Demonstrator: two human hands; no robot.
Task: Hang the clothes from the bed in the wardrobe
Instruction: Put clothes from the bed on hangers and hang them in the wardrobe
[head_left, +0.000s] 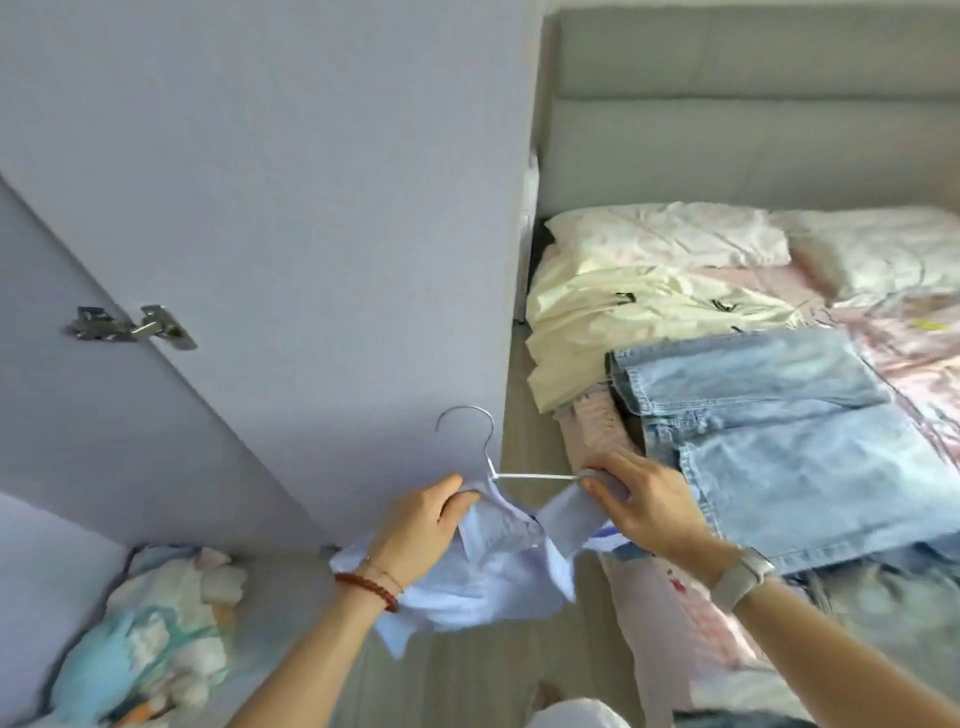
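Both forearms reach forward and up. The left hand (415, 525), fingers curled, grips the collar of the light blue shirt (488, 566) at the hanger's left shoulder. The right hand (644, 504), fingers curled, pinches the shirt fabric over the right end of the wire hanger (498, 457). The shirt hangs in the air just left of the bed (779, 613), in front of the wardrobe door (260, 208). Folded jeans (769, 415) and a cream garment (623, 312) lie on the bed.

Lilac wall (260, 156); grey headboard (753, 130)
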